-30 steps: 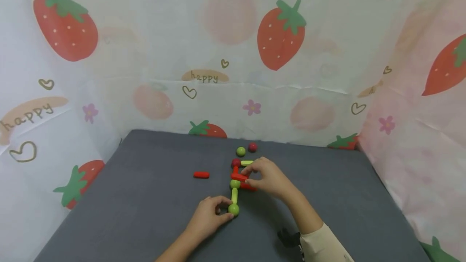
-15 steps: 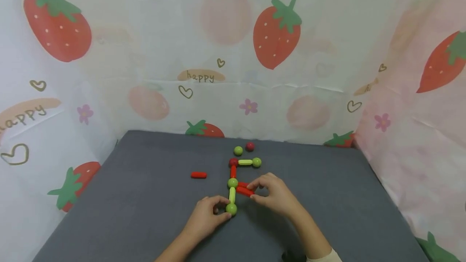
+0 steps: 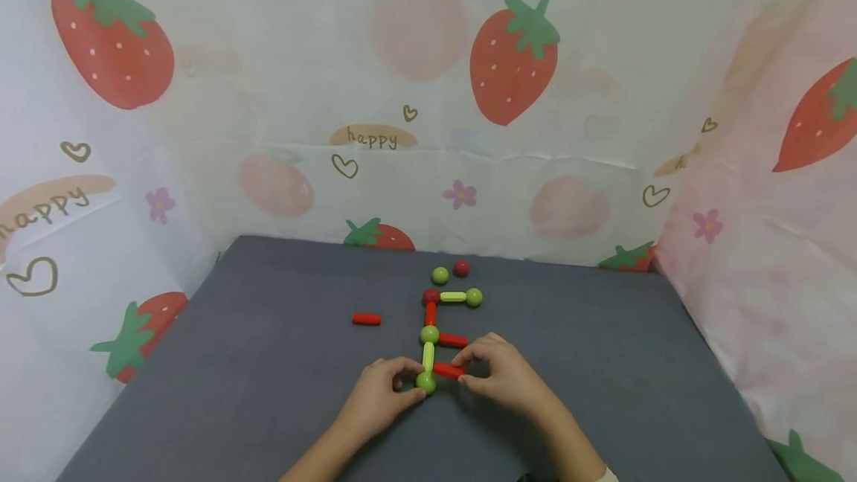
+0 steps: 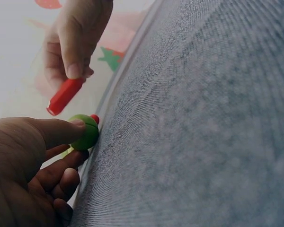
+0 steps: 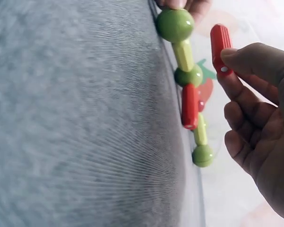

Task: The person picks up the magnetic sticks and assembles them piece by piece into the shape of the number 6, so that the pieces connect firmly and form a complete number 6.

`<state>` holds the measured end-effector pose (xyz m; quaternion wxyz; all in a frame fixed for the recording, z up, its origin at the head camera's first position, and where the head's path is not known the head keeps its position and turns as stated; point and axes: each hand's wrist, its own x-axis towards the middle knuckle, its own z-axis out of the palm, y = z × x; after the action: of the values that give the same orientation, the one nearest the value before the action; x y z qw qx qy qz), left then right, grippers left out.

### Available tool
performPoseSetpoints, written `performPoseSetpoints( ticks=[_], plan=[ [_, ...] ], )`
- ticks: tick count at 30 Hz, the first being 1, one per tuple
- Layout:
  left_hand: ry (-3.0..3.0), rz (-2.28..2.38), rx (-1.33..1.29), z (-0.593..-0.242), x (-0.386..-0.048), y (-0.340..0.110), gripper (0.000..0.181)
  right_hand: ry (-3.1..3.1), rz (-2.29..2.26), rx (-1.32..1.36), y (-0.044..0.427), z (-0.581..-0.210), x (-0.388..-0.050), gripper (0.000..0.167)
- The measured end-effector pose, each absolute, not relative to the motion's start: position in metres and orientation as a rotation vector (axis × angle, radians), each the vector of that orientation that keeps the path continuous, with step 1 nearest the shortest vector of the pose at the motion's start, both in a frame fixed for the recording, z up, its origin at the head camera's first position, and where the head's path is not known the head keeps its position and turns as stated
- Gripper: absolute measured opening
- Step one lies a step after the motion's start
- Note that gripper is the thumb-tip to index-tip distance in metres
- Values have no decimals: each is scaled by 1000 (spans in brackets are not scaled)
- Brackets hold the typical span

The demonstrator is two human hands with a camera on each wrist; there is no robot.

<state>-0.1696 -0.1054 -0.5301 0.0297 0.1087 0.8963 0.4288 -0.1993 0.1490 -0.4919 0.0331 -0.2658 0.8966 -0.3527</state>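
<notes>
My left hand (image 3: 380,397) pinches the green ball (image 3: 425,382) at the near end of a chain of balls and sticks. A yellow-green stick (image 3: 428,357) runs from it to a middle green ball (image 3: 430,335), which has a red stick (image 3: 453,340) pointing right. Beyond are a red stick (image 3: 431,314), a red ball (image 3: 431,296), a yellow-green stick (image 3: 453,297) and a green ball (image 3: 474,297). Between thumb and finger, my right hand (image 3: 506,376) holds another red stick (image 5: 221,47), apart from the near ball in the right wrist view.
Left of the chain, a loose red stick (image 3: 367,319) lies on the dark grey table (image 3: 268,363). A loose green ball (image 3: 440,275) and a loose red ball (image 3: 461,268) sit near the back edge. A strawberry-patterned cloth (image 3: 402,192) hangs behind.
My right hand has carried its red stick toward me, from above the middle of the chain to beside the near green ball. My left hand keeps its grip there.
</notes>
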Motion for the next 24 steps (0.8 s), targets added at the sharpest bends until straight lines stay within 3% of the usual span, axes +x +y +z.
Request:
performPoseSetpoints(
  ticks=[24],
  plan=[
    [2739,1324,313,-532,-173,-105,30,2683,-930,-830,156,-509,-207,21]
  ],
)
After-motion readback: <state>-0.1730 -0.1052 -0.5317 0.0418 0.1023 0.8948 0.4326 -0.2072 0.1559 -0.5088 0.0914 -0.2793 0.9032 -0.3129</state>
